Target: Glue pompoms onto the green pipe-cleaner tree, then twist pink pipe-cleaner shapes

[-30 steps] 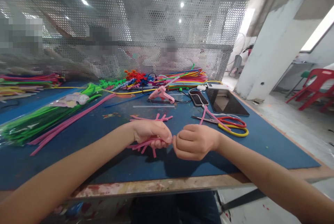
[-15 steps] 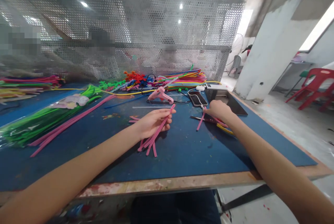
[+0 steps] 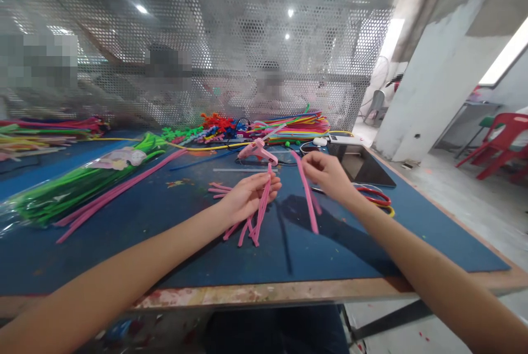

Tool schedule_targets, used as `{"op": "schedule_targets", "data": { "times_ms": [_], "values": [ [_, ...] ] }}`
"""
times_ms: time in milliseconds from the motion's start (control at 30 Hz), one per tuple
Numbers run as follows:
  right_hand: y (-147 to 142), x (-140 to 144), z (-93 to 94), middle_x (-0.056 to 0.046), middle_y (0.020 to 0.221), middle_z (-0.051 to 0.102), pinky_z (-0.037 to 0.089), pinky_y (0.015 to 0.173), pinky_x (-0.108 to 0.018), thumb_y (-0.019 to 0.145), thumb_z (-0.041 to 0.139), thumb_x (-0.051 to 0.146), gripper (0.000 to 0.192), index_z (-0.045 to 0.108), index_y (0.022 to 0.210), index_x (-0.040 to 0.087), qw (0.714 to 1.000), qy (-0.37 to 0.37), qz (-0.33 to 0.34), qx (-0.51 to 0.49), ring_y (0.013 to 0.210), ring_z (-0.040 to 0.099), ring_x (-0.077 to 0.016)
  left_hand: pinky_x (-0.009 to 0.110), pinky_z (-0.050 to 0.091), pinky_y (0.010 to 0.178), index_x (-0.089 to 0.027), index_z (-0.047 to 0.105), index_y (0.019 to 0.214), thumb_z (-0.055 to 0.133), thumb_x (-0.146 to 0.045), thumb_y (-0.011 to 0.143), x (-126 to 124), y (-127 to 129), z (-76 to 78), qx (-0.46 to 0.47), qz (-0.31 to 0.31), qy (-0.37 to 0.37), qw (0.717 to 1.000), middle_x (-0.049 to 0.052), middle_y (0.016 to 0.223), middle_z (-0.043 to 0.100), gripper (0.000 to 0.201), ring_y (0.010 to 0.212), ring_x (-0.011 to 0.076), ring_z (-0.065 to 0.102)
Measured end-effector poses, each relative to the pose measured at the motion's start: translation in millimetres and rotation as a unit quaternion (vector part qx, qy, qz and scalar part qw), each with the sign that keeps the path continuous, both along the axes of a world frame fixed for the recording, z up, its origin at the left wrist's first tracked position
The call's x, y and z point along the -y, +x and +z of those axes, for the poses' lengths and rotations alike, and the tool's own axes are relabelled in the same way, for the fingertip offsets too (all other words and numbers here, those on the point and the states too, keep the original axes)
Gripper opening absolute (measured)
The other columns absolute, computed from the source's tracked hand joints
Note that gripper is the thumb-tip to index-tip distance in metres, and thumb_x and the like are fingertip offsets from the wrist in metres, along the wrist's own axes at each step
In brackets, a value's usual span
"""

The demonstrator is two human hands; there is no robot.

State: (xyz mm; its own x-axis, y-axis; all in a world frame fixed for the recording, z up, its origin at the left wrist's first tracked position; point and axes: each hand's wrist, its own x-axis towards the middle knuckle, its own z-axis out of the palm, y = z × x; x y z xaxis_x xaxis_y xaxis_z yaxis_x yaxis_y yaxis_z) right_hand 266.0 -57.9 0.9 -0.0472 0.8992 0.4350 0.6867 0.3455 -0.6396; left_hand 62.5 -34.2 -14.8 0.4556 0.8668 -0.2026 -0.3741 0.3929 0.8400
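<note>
My left hand [image 3: 247,195] lies palm up over the blue table mat [image 3: 173,244] and holds a bundle of short pink pipe cleaners [image 3: 256,216], their ends hanging toward me. My right hand [image 3: 328,173] is raised just right of it and pinches one pink pipe cleaner [image 3: 307,194] near its top end; the stem slants down toward the mat. A few loose pink pieces [image 3: 216,188] lie just left of the left hand.
A pink glue gun [image 3: 256,150], a tablet [image 3: 363,166], red and yellow scissors [image 3: 377,199] and piles of coloured pipe cleaners [image 3: 289,123] lie behind the hands. A bag of green stems [image 3: 70,189] and long pink stems [image 3: 119,189] lie to the left. A perforated metal screen [image 3: 206,57] stands behind, people beyond it.
My right hand reached out to the scissors area, took one pink pipe cleaner and brought it back toward the left hand. My left hand opened palm up with its bundle.
</note>
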Motion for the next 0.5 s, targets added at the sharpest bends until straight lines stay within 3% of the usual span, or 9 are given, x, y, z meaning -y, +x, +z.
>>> {"op": "schedule_targets", "data": {
  "times_ms": [133, 500],
  "values": [
    [-35, 17, -14.5, 0.002, 0.062, 0.055, 0.036, 0.053, -0.021, 0.082, 0.047, 0.033, 0.020, 0.055, 0.070, 0.019, 0.995, 0.031, 0.068, -0.062, 0.055, 0.046, -0.0100, 0.023, 0.056, 0.067, -0.012, 0.065, 0.085, 0.052, -0.007, 0.085, 3, 4, -1.7, 0.042, 0.004, 0.014, 0.999, 0.006, 0.081, 0.069, 0.013, 0.070, 0.0122, 0.066],
    [-48, 21, -27.7, 0.002, 0.059, 0.060, 0.041, 0.056, -0.024, 0.078, 0.053, 0.028, 0.013, 0.058, 0.071, 0.019, 0.989, 0.041, 0.041, -0.138, 0.053, 0.054, -0.0118, 0.033, 0.055, 0.077, -0.012, 0.066, 0.083, 0.065, -0.009, 0.076, 22, 15, -7.8, 0.075, -0.025, 0.025, 0.997, 0.003, 0.074, 0.068, 0.008, 0.070, 0.0146, 0.066]
  ]
}}
